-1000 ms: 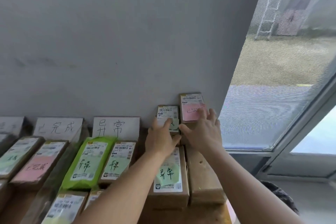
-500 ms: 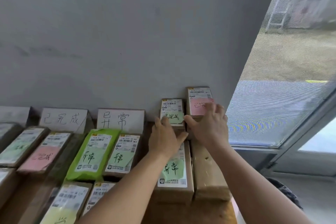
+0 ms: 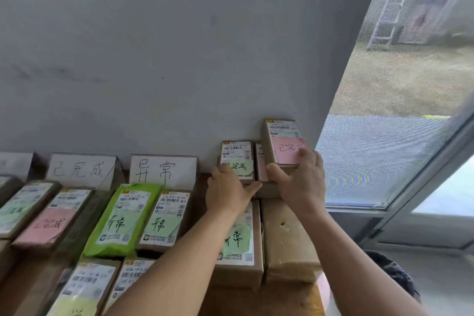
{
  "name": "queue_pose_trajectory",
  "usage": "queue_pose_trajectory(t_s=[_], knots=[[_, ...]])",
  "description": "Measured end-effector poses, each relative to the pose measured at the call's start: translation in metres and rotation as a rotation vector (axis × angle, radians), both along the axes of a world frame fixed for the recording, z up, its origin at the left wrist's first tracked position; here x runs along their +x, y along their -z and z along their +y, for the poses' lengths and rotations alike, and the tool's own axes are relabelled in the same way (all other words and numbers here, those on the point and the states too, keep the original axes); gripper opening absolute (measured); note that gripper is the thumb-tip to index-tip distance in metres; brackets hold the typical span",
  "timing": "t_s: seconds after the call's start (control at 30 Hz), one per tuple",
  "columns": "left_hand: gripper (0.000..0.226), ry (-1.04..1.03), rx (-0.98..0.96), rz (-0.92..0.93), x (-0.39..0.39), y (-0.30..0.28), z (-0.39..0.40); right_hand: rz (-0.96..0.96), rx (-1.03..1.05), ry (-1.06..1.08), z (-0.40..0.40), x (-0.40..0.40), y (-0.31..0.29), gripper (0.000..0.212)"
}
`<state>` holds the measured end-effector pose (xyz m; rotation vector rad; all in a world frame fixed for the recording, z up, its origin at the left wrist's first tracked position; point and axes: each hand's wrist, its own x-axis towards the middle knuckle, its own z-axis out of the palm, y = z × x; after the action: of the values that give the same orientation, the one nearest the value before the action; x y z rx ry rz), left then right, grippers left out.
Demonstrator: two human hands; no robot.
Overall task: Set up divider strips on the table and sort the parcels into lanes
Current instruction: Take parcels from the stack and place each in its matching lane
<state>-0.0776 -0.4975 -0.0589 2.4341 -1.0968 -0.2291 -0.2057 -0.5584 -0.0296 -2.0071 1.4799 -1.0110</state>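
Parcels crowd the far right corner of a wooden table (image 3: pixel 295 300), where a person reaches both hands to a small stack against the grey wall (image 3: pixel 179 46). The right hand (image 3: pixel 302 182) curls thumb and fingers round a pink-noted box (image 3: pixel 283 143) that stands highest in the pile, apparently to lift it out, since its note reads the same as the "已完成" sign (image 3: pixel 82 168) far to the left. The left hand (image 3: pixel 230 192) lies with fingers extended on the neighbouring green-noted box (image 3: pixel 237 159), seemingly steadying it so the stack does not shift. Nearer the camera, a box with a green note (image 3: pixel 237 238) and a plain carton (image 3: pixel 287 244) sit side by side. Left of them, a green mailer (image 3: pixel 123 220) and another box (image 3: pixel 165 218) line up below the "异常" sign (image 3: pixel 163 169). No divider strips can be clearly made out. A screened window (image 3: pixel 397 136) fills the right side.
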Motion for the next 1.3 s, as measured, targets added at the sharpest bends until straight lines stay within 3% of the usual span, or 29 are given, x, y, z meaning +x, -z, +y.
queue_pose_trajectory(t_s=[0.43,0.6,0.87,1.3], knots=[[0.082,-0.039,-0.124,0.079,-0.002,-0.003,0.015,-0.063,0.003,-0.023,0.010,-0.006,0.001,0.082],[0.091,-0.093,-0.245,0.062,0.000,-0.015,0.039,-0.091,-0.019,-0.040,0.026,-0.003,-0.007,0.086],[0.088,-0.121,-0.438,-0.057,0.015,-0.052,0.100,-0.142,-0.013,-0.115,0.076,0.018,-0.026,0.095],[0.096,-0.181,-0.503,-0.045,0.068,-0.073,0.240,-0.132,-0.015,-0.229,0.201,0.085,-0.049,0.099]])
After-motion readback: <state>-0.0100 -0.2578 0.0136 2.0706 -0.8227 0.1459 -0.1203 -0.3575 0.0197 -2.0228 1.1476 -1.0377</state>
